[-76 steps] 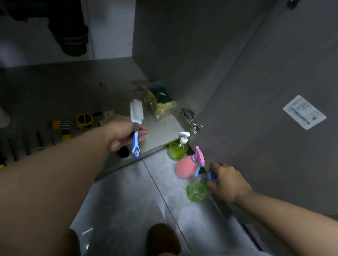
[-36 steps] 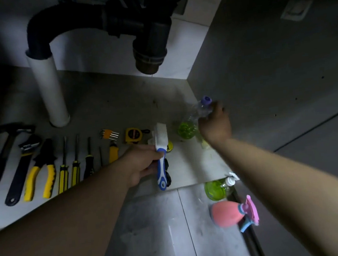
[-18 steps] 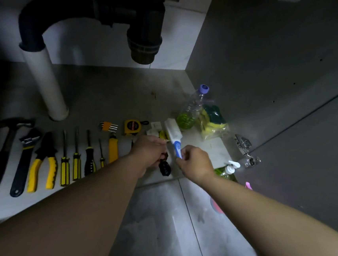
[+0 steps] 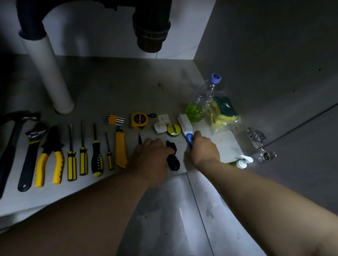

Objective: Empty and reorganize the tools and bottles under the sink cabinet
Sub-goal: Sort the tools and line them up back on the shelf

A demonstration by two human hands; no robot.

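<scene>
Under the sink, at the right front of the cabinet floor [image 4: 118, 87], I saw the right hand [image 4: 204, 150] clenched round the blue handle of the scrub brush [image 4: 185, 126]. Its white head reached toward the back, just beside a round yellow tin [image 4: 173, 129]. The left hand [image 4: 150, 158] sat just to the left, its fingers curled down against a small black object [image 4: 172, 158]; I could not tell whether they gripped it or only rested on it.

Behind the brush head was a clear bottle [image 4: 202, 102] with green liquid and a purple cap, touching a bagged pack of sponges [image 4: 223, 112]. Tools lay in a row to the left — hammer [image 4: 7, 151], adjustable wrench [image 4: 31, 155], yellow-handled pliers [image 4: 49, 158], screwdrivers [image 4: 82, 148], yellow utility knife [image 4: 120, 151] — with hex keys [image 4: 114, 119] and a tape measure [image 4: 139, 120] behind them. A pump bottle [image 4: 242, 161] showed at the floor's front edge, beside the right wrist and near a door hinge [image 4: 258, 142].
</scene>
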